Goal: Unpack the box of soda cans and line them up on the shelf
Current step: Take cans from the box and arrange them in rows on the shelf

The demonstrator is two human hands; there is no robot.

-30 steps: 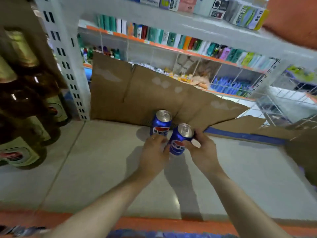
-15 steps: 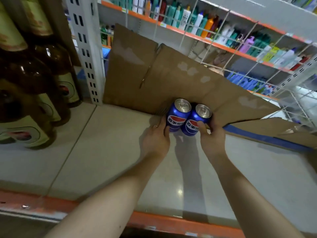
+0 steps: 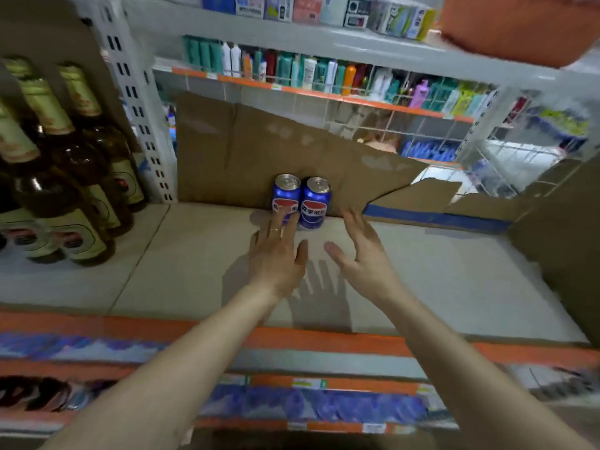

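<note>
Two soda cans on the shelf so far: left can and right can, upright, side by side and touching or nearly so, backed against the cardboard sheet that stands along the rear of the shelf. Labels face forward. Left hand is flat, fingers straight, tips at the base of the left can, touching it or just short, can't tell which. Right hand is spread, fingers straight, holding nothing, just right of and in front of the right can, apart from it. So neither hand grips anything. My read: the first pair is placed, and that's the start of the row, nothing more. Most of the shelf surface to the right and in front carries no cans. The box itself isn't identifiable in view; torn cardboard with a blue strip lies at the back right, can't tell if that's part of it. Can't see how many cans remain. Brown bottles take the bay to the left, past the upright. Next is likely going back for more cans and extending the line rightward.
</note>
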